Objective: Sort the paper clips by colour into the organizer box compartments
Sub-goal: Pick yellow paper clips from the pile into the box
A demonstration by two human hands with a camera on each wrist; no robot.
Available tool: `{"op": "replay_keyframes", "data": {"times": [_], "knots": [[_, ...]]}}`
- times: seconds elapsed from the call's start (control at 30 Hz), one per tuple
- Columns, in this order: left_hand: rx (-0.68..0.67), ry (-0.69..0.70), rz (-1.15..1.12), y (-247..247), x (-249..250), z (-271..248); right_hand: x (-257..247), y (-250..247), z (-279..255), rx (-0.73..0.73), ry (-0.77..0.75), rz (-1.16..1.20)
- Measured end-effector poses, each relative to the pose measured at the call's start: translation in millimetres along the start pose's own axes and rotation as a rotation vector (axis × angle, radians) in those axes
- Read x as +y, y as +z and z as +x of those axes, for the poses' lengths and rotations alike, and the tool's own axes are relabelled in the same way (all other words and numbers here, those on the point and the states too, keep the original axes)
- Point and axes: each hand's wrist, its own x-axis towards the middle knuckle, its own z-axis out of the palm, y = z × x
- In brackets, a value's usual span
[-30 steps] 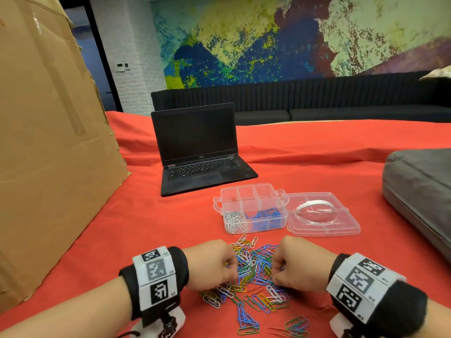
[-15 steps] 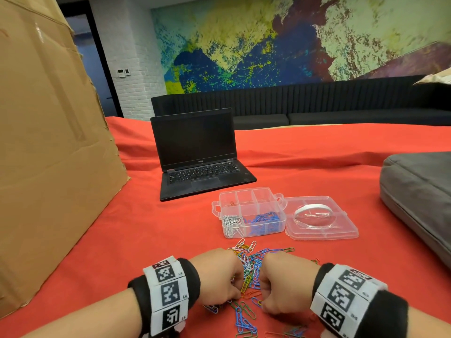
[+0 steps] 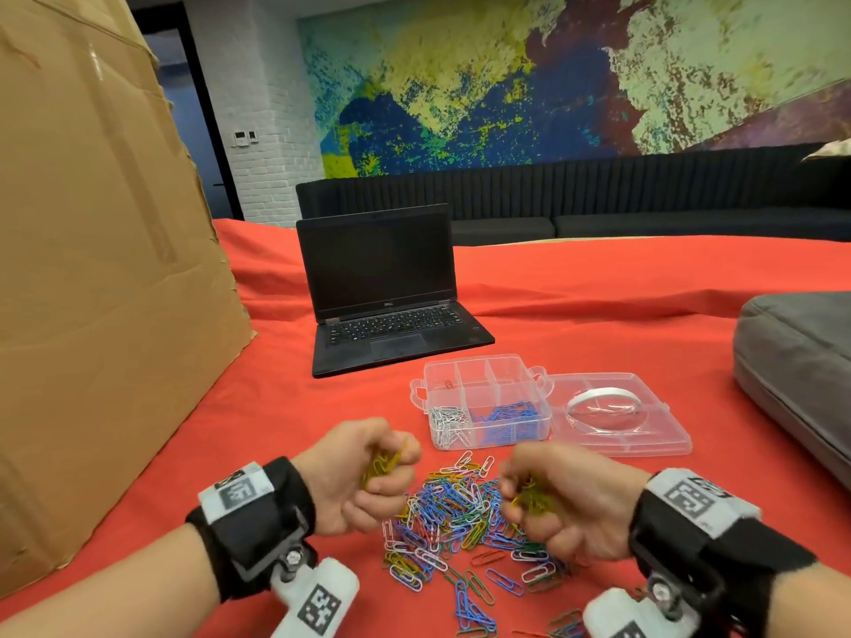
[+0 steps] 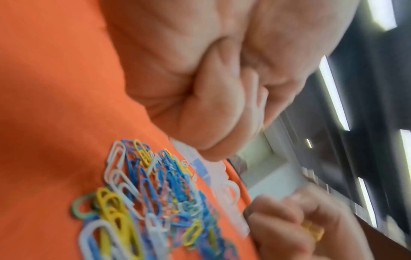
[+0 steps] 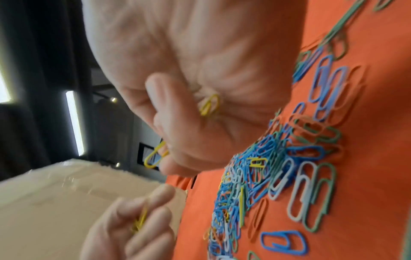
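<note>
A heap of mixed-colour paper clips (image 3: 456, 518) lies on the red cloth between my hands. My left hand (image 3: 368, 476) is lifted off the heap and grips a bunch of yellow clips (image 3: 384, 462) in a curled fist. My right hand (image 3: 552, 499) likewise grips yellow clips (image 3: 534, 499), with some sticking out of the fist (image 5: 155, 156). Beyond the heap stands the clear organizer box (image 3: 483, 366); white clips (image 3: 449, 421) fill its near-left compartment and blue clips (image 3: 509, 419) the one beside it. A single clip lies in the far-left compartment.
The box's open lid (image 3: 617, 446) lies to its right with a white ring on it. An open black laptop (image 3: 391, 297) stands behind the box. A big cardboard box (image 3: 92, 269) walls off the left, and a grey cushion (image 3: 801, 375) sits at the right.
Both hands have risen off the heap and turned palm inward, each now holding a bunch of yellow clips. They have moved apart, uncovering the heap.
</note>
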Motion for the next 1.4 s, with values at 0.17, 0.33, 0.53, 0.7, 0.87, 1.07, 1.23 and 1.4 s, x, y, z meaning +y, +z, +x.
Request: {"op": "replay_keyframes", "data": {"times": [0.17, 0.33, 0.53, 0.7, 0.87, 1.07, 1.23, 1.4], "knots": [[0.085, 0.086, -0.075, -8.3, 3.2, -8.6, 0.7, 18.1, 20.3, 0.149, -0.205, -0.689], [0.192, 0.209, 1.137, -7.1, -10.5, -7.9, 1.6, 26.8, 26.7, 0.190, -0.426, -1.156], [0.079, 0.127, 1.619, 1.7, -20.9, -6.3, 5.1, 25.3, 29.2, 0.270, -0.387, -1.365], [0.082, 0.104, 1.644, -4.4, -22.7, -2.7, 7.3, 17.7, 30.3, 0.260, -0.435, -1.292], [0.082, 0.132, 1.454, -13.7, -22.3, -2.1, 4.9, 12.1, 25.0, 0.193, -0.254, -0.672], [0.140, 0.191, 0.990, -25.6, -18.8, -2.1, -2.7, 2.6, 19.3, -0.152, 0.043, 0.321], [0.188, 0.141, 0.747, -24.3, -18.0, -2.9, -4.7, 5.7, 16.7, -0.145, 0.015, 0.330], [0.252, 0.129, 0.622, -23.4, -17.4, -2.0, -6.0, 7.9, 14.2, -0.107, 0.025, 0.362]]}}
